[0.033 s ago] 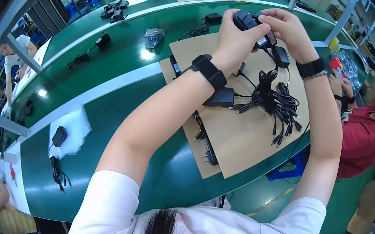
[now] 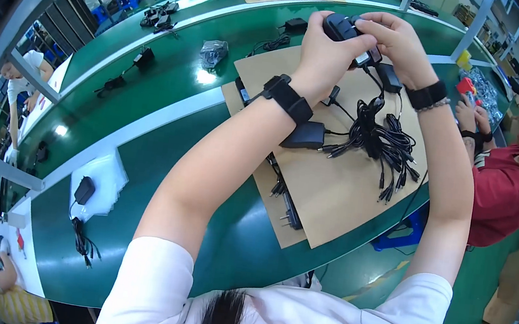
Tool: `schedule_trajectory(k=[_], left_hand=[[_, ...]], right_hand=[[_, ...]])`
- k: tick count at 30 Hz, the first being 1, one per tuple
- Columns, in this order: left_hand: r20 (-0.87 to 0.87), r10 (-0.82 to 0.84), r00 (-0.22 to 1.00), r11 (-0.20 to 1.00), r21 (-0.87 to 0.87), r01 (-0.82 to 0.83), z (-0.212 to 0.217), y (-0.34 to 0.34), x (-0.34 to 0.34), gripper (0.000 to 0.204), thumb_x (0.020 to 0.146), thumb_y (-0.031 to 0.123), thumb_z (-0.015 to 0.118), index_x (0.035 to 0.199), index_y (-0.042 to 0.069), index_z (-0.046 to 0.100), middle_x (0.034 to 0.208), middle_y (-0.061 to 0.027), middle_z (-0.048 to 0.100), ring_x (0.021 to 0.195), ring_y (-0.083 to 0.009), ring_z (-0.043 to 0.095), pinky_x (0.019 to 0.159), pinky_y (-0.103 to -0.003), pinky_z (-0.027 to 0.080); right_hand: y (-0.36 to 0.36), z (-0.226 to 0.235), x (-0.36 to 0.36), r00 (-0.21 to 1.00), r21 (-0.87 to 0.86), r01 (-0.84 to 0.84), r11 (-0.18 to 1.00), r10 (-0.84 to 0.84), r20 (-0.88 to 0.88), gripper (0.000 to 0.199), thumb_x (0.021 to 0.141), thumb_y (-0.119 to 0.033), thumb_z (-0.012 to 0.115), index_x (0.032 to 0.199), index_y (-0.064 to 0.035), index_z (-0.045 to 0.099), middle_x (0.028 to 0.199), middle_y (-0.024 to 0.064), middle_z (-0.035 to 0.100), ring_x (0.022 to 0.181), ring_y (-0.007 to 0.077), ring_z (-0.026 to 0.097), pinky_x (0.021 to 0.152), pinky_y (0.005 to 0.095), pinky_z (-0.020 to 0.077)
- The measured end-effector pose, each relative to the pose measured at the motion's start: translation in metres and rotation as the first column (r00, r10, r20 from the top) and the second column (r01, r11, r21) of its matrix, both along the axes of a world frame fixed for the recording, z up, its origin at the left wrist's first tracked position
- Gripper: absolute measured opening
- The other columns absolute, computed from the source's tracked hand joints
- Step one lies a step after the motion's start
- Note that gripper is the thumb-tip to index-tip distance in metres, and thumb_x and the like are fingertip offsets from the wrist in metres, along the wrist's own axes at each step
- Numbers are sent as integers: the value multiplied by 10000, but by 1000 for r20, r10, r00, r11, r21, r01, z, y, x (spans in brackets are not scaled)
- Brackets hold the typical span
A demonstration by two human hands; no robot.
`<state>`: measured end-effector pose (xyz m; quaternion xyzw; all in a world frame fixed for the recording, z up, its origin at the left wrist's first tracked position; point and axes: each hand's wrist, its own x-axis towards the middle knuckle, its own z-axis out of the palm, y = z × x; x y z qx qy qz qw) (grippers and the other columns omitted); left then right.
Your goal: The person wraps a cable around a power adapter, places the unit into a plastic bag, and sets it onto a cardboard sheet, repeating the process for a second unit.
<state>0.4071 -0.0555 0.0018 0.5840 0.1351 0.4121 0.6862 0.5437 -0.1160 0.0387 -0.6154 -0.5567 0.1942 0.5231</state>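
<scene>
At the far side of the cardboard, my left hand [image 2: 331,51] is closed round a black power adapter [image 2: 341,27], thumb lying across it. My right hand [image 2: 398,44] pinches at the same dark cluster from the other side; whether its fingers grip this adapter or a second one beside it is hard to see. Below the hands, a bundle of black cables [image 2: 370,133] with barrel plugs fans out over a brown cardboard sheet [image 2: 345,202]. Another black adapter [image 2: 305,135] rests by my left wrist, and one more [image 2: 388,78] lies under my right hand.
Plastic sheets [image 2: 106,172] with a corded adapter [image 2: 84,190] lie on the green table at left. A clear plastic bag [image 2: 212,54] sits on the far green surface. At right a co-worker in a red shirt [image 2: 505,192] works beside me. A grey metal frame [image 2: 10,160] stands at left.
</scene>
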Motion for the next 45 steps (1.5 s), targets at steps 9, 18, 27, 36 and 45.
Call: schedule_trajectory(k=[9, 18, 27, 36, 45], left_hand=[[238, 189, 953, 980, 18, -199, 2, 20, 16, 630, 617, 59, 733, 1099, 0, 332, 909, -103, 518, 714, -142, 558, 567, -262, 489], [120, 3, 993, 973, 230, -31, 68, -4, 7, 795, 780, 270, 664, 1314, -53, 172, 1098, -152, 474, 956, -157, 491, 799, -283, 427], [-164, 166, 973, 960, 251, -121, 19, 36, -52, 683, 752, 156, 650, 1296, 6, 266, 1092, -131, 520, 1010, -191, 498, 882, -323, 380], [-154, 298, 942, 939, 222, -261, 3, 50, -94, 603, 763, 114, 633, 1261, -2, 314, 1069, -134, 522, 953, -174, 520, 818, -290, 418], [-343, 468, 815, 767, 615, -182, -33, 76, -104, 494, 706, 193, 643, 1138, 40, 460, 1052, -151, 533, 992, -249, 519, 834, -344, 430]], right_hand=[[-10, -15, -19, 930, 301, -131, 945, 12, 367, 543, 785, -396, 619, 1185, -51, 495, 755, 6, 561, 616, 82, 485, 560, 227, 415], [-39, 58, 40, 905, 192, 108, 975, -177, 387, 677, 663, -138, 706, 1248, 12, 401, 1121, 133, 545, 951, 199, 549, 797, 312, 450], [-9, -84, 213, 832, -212, 528, 823, -450, 325, 661, 560, -246, 708, 1120, 43, 508, 850, 106, 587, 728, 181, 568, 624, 266, 449], [26, -104, 217, 812, -549, 552, 628, -254, 526, 1012, 635, -479, 714, 1338, 45, 207, 1209, 256, 466, 1121, 319, 472, 952, 323, 358], [11, -59, 139, 848, -516, 451, 729, -169, 502, 450, 767, -316, 617, 1092, -8, 571, 826, 81, 611, 651, 168, 563, 610, 281, 475]])
